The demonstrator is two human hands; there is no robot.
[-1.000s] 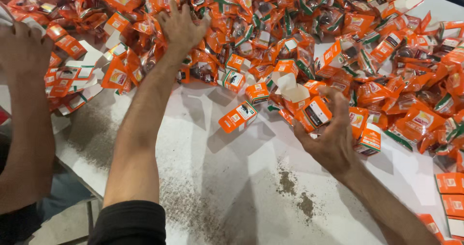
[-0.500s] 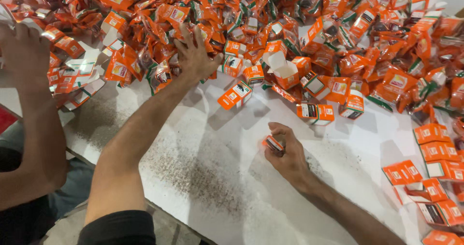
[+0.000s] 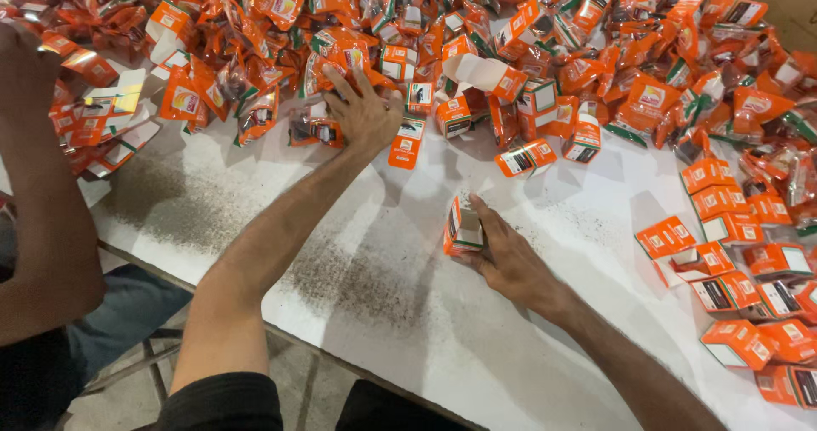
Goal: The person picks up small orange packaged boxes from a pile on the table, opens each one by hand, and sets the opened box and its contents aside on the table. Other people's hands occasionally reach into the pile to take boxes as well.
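Two hands at work on a white table (image 3: pixel 477 346). Right hand (image 3: pixel 511 256) curled round a small orange carton (image 3: pixel 464 227), fingers closed on its side, carton upright on bare table, apart from the rest. Left hand (image 3: pixel 366 112) spread flat, palm down, on foil sachets (image 3: pixel 315 129) at edge of big orange pile (image 3: pixel 511 31); grips nothing. Closed cartons in a group (image 3: pixel 740 261) at right, well apart from the held carton. Another person's arm (image 3: pixel 38 201) at far left, hand in the pile.
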